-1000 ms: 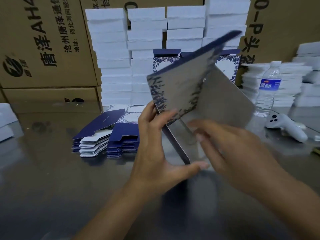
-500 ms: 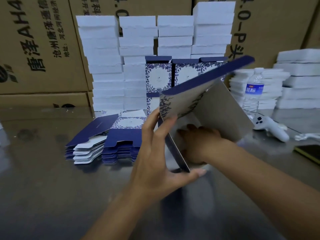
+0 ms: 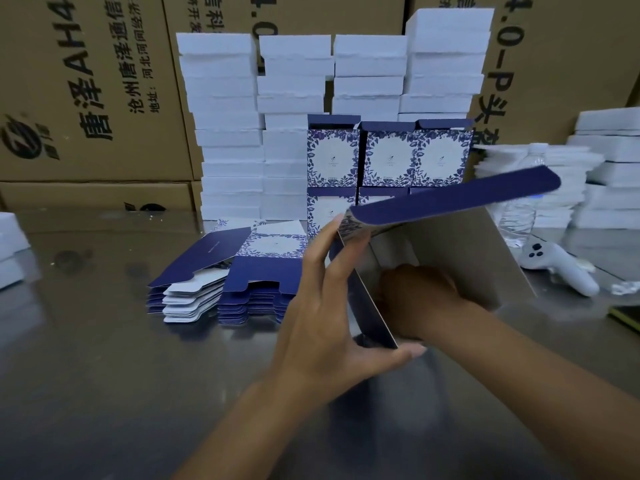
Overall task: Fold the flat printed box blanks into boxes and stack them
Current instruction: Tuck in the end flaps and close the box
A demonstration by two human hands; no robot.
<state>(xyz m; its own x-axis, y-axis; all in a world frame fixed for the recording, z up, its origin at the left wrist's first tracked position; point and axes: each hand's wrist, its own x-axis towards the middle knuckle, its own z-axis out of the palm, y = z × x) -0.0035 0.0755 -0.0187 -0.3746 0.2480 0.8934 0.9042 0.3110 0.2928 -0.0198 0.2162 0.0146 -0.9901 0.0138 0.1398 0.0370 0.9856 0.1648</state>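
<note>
Two hands are engaged on one partly folded box point(image 3: 450, 251), which is held low over the steel table point(image 3: 104, 341), just to the right of the pile of flat blanks point(image 3: 256, 271). Whether the box touches the table cannot be told.

The left hand point(image 3: 329, 323) is spread along the near edge of the box's left wall. The thumb is hooked under the lower corner and the fingertips are set against the upper corner, so the wall is gripped across its height. The right hand point(image 3: 415, 296) is inserted into the open mouth of the box. Its fingers are hidden inside, so it cannot be told how far they are opened or whether a flap is held.

One second earlier, the right hand was outside the mouth with its fingers laid against the grey inner panel, and the blank was raised and steeply tilted. Since then the hand has been passed inside, the box has been lowered, and the navy top panel has been brought nearer to level. The sleeve is therefore judged to have been squared into a tube, with the far-end flaps probably being pressed home from within. This is not confirmed, as the far end is not seen.

Several finished boxes point(image 3: 388, 157) are stacked in two rows behind, against white foam blocks point(image 3: 225, 116). The box in hand is to be added there once closed. A water bottle point(image 3: 517, 220) and a white controller point(image 3: 561, 268) are placed to the right.
</note>
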